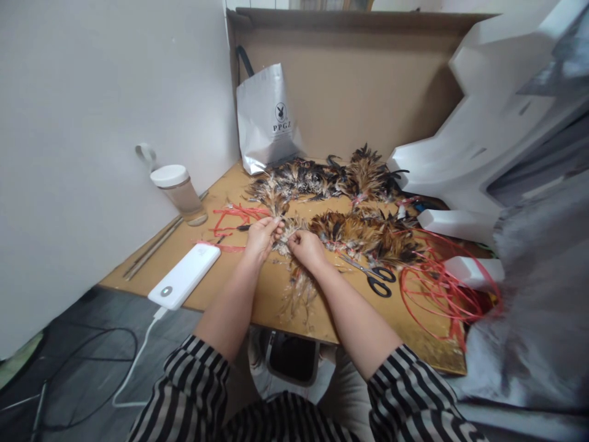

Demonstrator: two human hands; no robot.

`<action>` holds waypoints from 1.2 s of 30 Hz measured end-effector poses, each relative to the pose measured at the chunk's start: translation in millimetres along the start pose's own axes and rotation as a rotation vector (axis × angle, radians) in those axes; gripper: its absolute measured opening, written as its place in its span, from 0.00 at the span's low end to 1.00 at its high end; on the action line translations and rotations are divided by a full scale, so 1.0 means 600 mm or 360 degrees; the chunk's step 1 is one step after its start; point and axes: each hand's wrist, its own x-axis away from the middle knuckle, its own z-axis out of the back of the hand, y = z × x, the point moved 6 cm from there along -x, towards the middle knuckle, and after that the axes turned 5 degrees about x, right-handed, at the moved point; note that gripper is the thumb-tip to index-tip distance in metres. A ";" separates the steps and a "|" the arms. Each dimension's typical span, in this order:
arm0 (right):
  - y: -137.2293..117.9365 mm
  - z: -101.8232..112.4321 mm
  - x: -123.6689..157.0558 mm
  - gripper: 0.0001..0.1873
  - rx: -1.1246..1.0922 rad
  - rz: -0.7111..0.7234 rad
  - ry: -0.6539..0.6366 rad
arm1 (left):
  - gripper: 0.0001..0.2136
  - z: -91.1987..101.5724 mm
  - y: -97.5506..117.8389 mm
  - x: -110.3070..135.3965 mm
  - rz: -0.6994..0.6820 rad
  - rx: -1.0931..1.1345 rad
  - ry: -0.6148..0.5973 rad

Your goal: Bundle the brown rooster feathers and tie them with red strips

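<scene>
Soft, diffuse light; edges stretched, slightly blurred.

Feathers (338, 228): brown, black, cream
Strings (455, 304): pinkish red
Scissors (367, 271): black-handled
Sleeves (407, 393): black, grey stripes
Table (272, 301): ochre

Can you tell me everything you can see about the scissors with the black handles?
The silvery, metal-looking scissors with two black loop handles lie on the yellowish-brown tabletop, to the right of the person's bare right hand. The loops sit apart, toward the right; the slim blades point left and away from the person, just below the brown, fluffy feathers. Nobody is holding them. Whether the blade tips touch feathers is too small to tell.
</scene>
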 end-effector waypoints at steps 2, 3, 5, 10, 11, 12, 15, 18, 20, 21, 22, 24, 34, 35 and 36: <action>0.014 -0.001 -0.005 0.08 -0.0216 -0.0036 0.0018 | 0.10 0.000 0.000 -0.001 -0.0013 0.0014 -0.0010; 0.021 -0.003 -0.008 0.08 -0.0334 -0.0049 0.0024 | 0.10 0.001 0.000 -0.001 -0.0017 0.0018 -0.0007; 0.032 -0.005 -0.012 0.09 -0.0551 -0.0073 0.0031 | 0.10 0.002 0.000 -0.001 -0.0023 0.0021 0.0009; 0.026 -0.003 -0.012 0.12 -0.0527 -0.0047 0.0074 | 0.10 0.002 0.003 0.000 -0.0039 0.0047 0.0049; 0.018 0.000 -0.009 0.12 -0.0404 -0.0015 0.0086 | 0.10 0.002 0.004 0.000 -0.0041 0.0059 0.0054; 0.009 0.001 -0.007 0.12 -0.0268 0.0016 0.0094 | 0.10 0.002 0.004 0.000 -0.0041 0.0068 0.0056; -0.012 0.001 -0.002 0.11 0.0088 0.0063 0.0059 | 0.10 0.004 0.004 -0.001 -0.0039 0.0067 0.0067; -0.011 -0.001 -0.004 0.09 0.0162 0.0026 0.0025 | 0.10 0.006 0.005 -0.002 -0.0048 0.0065 0.0080; 0.001 -0.001 -0.009 0.09 -0.0014 -0.0012 0.0047 | 0.10 0.006 0.005 -0.002 -0.0054 0.0070 0.0071; 0.009 -0.002 -0.012 0.09 -0.0149 -0.0035 0.0057 | 0.10 0.006 0.005 -0.002 -0.0057 0.0072 0.0063; 0.018 -0.004 -0.015 0.10 -0.0296 -0.0059 0.0063 | 0.10 0.005 0.006 -0.002 -0.0058 0.0071 0.0058; 0.033 -0.008 -0.019 0.10 -0.0547 -0.0096 0.0083 | 0.10 0.005 0.005 -0.002 -0.0055 0.0070 0.0055; 0.033 -0.005 -0.020 0.11 -0.1898 -0.0488 0.0035 | 0.10 0.001 0.001 0.002 -0.0019 0.0026 0.0034; 0.032 -0.004 -0.020 0.11 -0.2042 -0.0518 0.0016 | 0.10 -0.001 -0.001 0.003 0.0004 0.0010 0.0007; 0.032 -0.002 -0.020 0.12 -0.2144 -0.0533 0.0008 | 0.10 -0.004 -0.005 0.005 0.0038 -0.0007 -0.0032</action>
